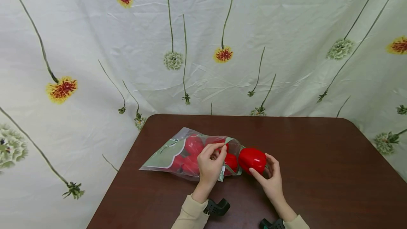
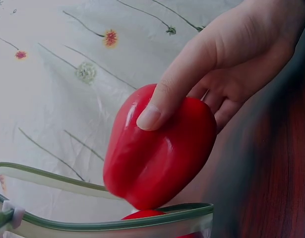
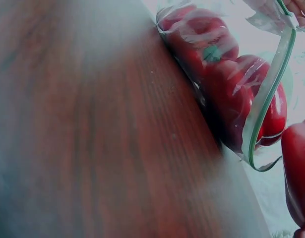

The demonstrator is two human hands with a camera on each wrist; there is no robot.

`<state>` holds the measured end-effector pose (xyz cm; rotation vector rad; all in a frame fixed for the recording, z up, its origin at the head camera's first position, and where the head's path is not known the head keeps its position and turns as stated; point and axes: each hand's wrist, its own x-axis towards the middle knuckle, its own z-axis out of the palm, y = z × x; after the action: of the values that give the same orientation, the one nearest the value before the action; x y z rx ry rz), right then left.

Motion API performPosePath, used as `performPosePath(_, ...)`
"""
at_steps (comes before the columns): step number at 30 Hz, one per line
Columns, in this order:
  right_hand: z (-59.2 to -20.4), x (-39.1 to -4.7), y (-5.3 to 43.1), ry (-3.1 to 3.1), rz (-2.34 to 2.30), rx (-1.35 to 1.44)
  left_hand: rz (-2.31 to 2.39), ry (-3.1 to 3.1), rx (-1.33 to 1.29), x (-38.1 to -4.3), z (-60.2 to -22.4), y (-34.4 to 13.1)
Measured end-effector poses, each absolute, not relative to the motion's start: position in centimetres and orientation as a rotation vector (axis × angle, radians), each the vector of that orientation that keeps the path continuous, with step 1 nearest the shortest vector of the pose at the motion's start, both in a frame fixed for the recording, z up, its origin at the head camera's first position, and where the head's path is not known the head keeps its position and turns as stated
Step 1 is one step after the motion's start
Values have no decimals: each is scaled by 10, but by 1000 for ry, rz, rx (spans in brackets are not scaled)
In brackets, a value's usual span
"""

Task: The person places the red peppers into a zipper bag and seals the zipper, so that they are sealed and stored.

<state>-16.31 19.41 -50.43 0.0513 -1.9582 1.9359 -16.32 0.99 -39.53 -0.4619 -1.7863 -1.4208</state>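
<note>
My right hand (image 1: 270, 179) grips a glossy red bell pepper (image 1: 252, 160) by its stem end, thumb on one side. The pepper's blunt end points at the mouth of a clear zip bag (image 1: 159, 158) with a pale green printed panel. My left hand (image 1: 211, 163) pinches the bag's upper rim, holding the mouth apart. Several red bell peppers (image 3: 224, 84) lie inside, one showing a green stem. In the left wrist view the held pepper (image 2: 157, 153) overlaps the green zip edge (image 2: 117, 225), close to a white slider (image 2: 13, 213).
The bag lies on its side on a dark brown wooden table (image 1: 318, 172), left of the middle. Behind the table hangs a white cloth (image 1: 203, 80) printed with flowers. Dark wrist devices (image 1: 217, 207) sit at both cuffs.
</note>
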Motion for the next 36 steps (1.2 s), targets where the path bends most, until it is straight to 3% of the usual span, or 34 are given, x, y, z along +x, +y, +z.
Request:
performPosePath(12, -503, -158, 177, -1954, 2001, 220, -1407, -1810, -482, -161, -394, 11)
performPosePath(22, -499, -156, 160, -1926, 2059, 170, -1389, -1854, -456, -160, -393, 12)
performPosePath(29, -495, -155, 142, -1872, 2055, 180, -1413, -1853, -461, -177, -421, 9)
performPosePath(36, -493, -153, 134, -1870, 2025, 358, -1423, -1844, -465, -180, -425, 7)
